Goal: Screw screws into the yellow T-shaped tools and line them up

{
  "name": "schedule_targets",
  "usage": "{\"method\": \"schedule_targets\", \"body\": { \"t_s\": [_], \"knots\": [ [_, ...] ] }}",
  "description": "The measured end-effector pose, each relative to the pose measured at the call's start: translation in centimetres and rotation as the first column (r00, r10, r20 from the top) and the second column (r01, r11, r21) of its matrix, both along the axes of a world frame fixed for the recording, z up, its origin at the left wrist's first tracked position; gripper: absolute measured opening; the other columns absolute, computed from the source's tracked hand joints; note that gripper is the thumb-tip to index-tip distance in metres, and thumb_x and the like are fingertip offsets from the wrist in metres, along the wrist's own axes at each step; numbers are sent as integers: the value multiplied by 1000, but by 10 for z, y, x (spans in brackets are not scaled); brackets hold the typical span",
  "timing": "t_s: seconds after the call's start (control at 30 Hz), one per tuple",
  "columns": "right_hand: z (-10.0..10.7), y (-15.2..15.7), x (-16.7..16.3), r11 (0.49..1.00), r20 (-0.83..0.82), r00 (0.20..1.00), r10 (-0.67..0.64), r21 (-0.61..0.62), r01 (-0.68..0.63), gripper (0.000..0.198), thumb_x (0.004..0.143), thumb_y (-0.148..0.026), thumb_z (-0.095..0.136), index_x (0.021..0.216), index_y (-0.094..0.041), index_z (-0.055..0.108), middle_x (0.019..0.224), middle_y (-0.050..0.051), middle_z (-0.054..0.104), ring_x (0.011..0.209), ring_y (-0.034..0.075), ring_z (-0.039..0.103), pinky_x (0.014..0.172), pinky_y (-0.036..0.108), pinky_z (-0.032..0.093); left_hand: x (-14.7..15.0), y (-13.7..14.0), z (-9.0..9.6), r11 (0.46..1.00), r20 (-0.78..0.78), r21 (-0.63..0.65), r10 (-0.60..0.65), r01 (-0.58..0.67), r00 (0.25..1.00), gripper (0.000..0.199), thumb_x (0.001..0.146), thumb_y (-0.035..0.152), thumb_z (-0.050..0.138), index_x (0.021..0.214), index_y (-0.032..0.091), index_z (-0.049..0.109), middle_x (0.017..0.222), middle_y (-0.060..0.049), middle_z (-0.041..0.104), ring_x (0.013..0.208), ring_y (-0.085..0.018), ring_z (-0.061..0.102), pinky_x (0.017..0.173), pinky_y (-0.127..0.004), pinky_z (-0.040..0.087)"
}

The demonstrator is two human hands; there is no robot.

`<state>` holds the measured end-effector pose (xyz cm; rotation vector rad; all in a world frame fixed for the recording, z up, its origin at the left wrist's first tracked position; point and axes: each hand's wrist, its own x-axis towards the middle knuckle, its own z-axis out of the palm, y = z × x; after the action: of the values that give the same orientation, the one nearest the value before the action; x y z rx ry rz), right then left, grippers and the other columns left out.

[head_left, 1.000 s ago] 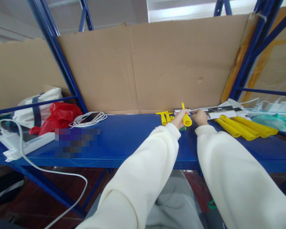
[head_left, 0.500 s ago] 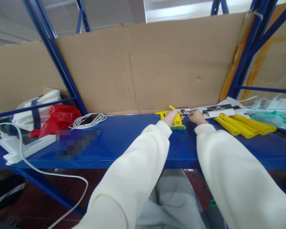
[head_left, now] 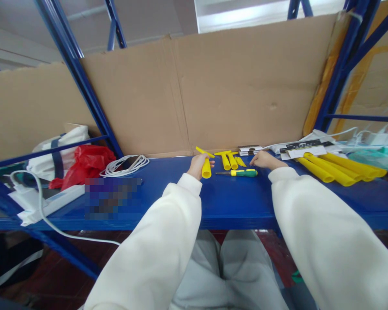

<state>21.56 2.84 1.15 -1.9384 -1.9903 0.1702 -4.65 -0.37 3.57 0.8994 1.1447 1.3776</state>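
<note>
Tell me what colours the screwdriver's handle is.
Yellow and green: the screwdriver's handle shows best in the head view, lying on the blue shelf.

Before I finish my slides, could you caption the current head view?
The left hand holds a yellow T-shaped piece; the right hand is near a screwdriver on a blue shelf.
</note>
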Motion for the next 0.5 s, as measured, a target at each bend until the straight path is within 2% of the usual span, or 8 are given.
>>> {"method": "schedule_targets", "body": {
  "t_s": [0.2,0.37,0.5],
  "knots": [
    [2,2,1,999,76,997,33,25,-35,38,75,-2,57,97,-12,86,92,9,82,94,25,78,87,24,58,-1,-5,-7,1000,35,0,15,-15,999,20,83,0,55,96,8,68,61,-1,62,50,-13,60,50,-23,52],
    [3,2,1,999,121,992,36,-40,-32,37,77,-2,57,99,-10,86,100,12,82,94,24,78,85,22,57,1,-6,-7,1000,9,-18,-11,11,1000,18,85,0,55,95,7,69,57,-1,60,50,-13,61,49,-22,49],
    [-4,8,10,998,167,985,-39,-43,47,38,80,-10,58,105,-19,85,109,10,81,105,24,74,93,27,55,2,-9,-7,1000,-2,-14,-23,23,1000,19,84,0,56,94,7,69,60,-1,62,48,-12,59,47,-21,48]
  ]
}}
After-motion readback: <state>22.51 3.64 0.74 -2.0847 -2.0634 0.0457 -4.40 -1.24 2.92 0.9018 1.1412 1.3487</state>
